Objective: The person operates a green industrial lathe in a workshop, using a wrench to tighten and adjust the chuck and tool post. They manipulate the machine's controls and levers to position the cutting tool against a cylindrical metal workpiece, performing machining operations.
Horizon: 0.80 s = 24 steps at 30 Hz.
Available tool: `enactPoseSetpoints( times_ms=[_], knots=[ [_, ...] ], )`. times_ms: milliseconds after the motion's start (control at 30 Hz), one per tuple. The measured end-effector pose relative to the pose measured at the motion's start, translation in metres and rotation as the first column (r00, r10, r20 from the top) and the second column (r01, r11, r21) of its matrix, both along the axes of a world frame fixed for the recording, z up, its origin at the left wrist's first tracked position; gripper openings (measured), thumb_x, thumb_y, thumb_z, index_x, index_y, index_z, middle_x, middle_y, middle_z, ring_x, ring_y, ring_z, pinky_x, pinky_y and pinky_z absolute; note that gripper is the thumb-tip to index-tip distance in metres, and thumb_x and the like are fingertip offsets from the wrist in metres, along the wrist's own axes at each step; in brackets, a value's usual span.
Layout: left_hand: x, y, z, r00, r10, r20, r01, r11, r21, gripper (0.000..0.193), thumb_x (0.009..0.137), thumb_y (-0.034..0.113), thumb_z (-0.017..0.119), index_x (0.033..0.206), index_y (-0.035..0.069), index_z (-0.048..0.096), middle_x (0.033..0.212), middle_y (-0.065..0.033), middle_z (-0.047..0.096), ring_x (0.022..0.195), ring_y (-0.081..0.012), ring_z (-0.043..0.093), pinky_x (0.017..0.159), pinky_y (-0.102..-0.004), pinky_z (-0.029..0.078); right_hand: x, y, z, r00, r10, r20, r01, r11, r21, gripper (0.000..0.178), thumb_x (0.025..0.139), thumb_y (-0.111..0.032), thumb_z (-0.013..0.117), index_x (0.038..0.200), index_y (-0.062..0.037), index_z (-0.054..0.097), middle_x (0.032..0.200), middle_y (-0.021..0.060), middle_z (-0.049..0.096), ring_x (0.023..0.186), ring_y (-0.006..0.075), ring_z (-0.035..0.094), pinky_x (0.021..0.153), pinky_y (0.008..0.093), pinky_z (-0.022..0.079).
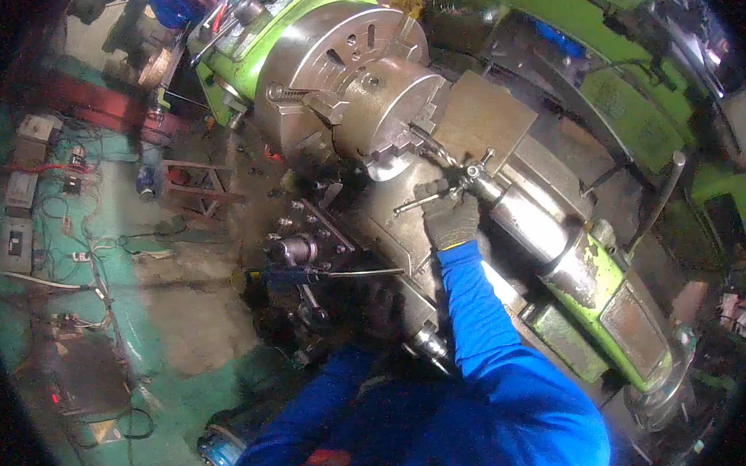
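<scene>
My right hand (452, 219), in a dark grey knitted glove, is at the tailstock of a lathe. Its fingers are closed around a thin metal crossbar handle (412, 205) with a round hub. A shiny spiral bit (441, 156) sticks out from beside the hub toward the chuck. The steel workholding chuck (381, 115) has stepped jaws and is mounted in front of a large slotted faceplate (302, 65). Behind the handle, the bright tailstock quill (530, 223) runs into a green housing (594, 287). My left sleeve (322, 399) runs into dark shadow, and the left hand is hidden.
A tool post (296, 247) with bolts and a long lever stands left of my right arm. A flat steel plate (489, 117) lies behind the bit. Cables and grey boxes (18, 244) spread over the green floor at left, near a rusty metal frame (202, 190).
</scene>
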<state>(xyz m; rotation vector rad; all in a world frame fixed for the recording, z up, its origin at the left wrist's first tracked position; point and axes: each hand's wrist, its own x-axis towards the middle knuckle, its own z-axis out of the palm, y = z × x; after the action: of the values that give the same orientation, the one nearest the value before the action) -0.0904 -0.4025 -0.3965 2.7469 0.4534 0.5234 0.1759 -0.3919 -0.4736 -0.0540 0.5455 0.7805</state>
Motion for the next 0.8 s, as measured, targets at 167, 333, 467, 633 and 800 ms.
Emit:
enactPoseSetpoints(
  times_ms=[167, 333, 467, 633, 800],
  knots=[
    [-0.006, 0.000, -0.015, 0.997, -0.035, 0.062, 0.033, 0.999, 0.037, 0.033, 0.088, 0.019, 0.072, 0.116, 0.000, 0.069, 0.120, -0.0213, 0.067, 0.119, -0.0400, 0.058, 0.107, -0.0560, 0.043, -0.001, 0.003, 0.013, 0.998, 0.024, 0.056, -0.014, 0.985, -0.172, 0.027, 0.100, -0.032, 0.047, 0.098, -0.0119, 0.064, 0.088, 0.0056, 0.062, 0.082, 0.0299, 0.059, 0.090, 0.0586, 0.051],
    [0.005, 0.001, -0.002, 0.995, 0.040, 0.088, -0.024, 0.984, -0.177, 0.025, 0.087, 0.015, 0.073, 0.108, 0.001, 0.069, 0.114, -0.0189, 0.067, 0.114, -0.0373, 0.060, 0.104, -0.0515, 0.046, 0.003, -0.003, 0.001, 0.987, 0.117, 0.106, -0.091, 0.970, -0.224, 0.020, 0.100, -0.031, 0.051, 0.099, -0.0143, 0.063, 0.085, 0.0037, 0.058, 0.081, 0.0244, 0.058, 0.076, 0.0496, 0.053],
    [0.011, 0.000, 0.009, 0.996, 0.079, 0.046, -0.064, 0.965, -0.254, 0.021, 0.088, 0.017, 0.071, 0.104, 0.003, 0.069, 0.110, -0.0185, 0.066, 0.110, -0.0375, 0.061, 0.101, -0.0507, 0.046, -0.003, -0.004, -0.020, 0.806, 0.343, 0.483, 0.058, 0.766, -0.641, 0.024, 0.102, -0.033, 0.050, 0.101, -0.0115, 0.060, 0.087, 0.0052, 0.057, 0.082, 0.0262, 0.059, 0.074, 0.0503, 0.056],
    [0.013, 0.008, 0.015, 0.998, 0.053, -0.018, -0.055, 0.987, -0.151, 0.021, 0.086, 0.018, 0.070, 0.103, 0.006, 0.069, 0.106, -0.0159, 0.066, 0.105, -0.0360, 0.061, 0.095, -0.0502, 0.047, 0.008, -0.003, 0.032, 0.982, 0.177, -0.059, -0.186, 0.916, -0.356, 0.034, 0.103, -0.043, 0.050, 0.090, -0.0120, 0.058, 0.081, 0.0101, 0.054, 0.069, 0.0287, 0.056, 0.073, 0.0546, 0.055],
    [0.018, 0.007, 0.028, 0.995, 0.062, -0.081, -0.072, 0.989, -0.130, 0.018, 0.085, 0.018, 0.069, 0.100, 0.008, 0.068, 0.101, -0.0128, 0.065, 0.101, -0.0349, 0.061, 0.092, -0.0503, 0.047, 0.008, -0.007, 0.007, 0.912, 0.280, 0.301, -0.081, 0.840, -0.537, 0.043, 0.104, -0.050, 0.049, 0.088, -0.0108, 0.056, 0.076, 0.0098, 0.050, 0.067, 0.0292, 0.054, 0.072, 0.0529, 0.053]
  ],
)
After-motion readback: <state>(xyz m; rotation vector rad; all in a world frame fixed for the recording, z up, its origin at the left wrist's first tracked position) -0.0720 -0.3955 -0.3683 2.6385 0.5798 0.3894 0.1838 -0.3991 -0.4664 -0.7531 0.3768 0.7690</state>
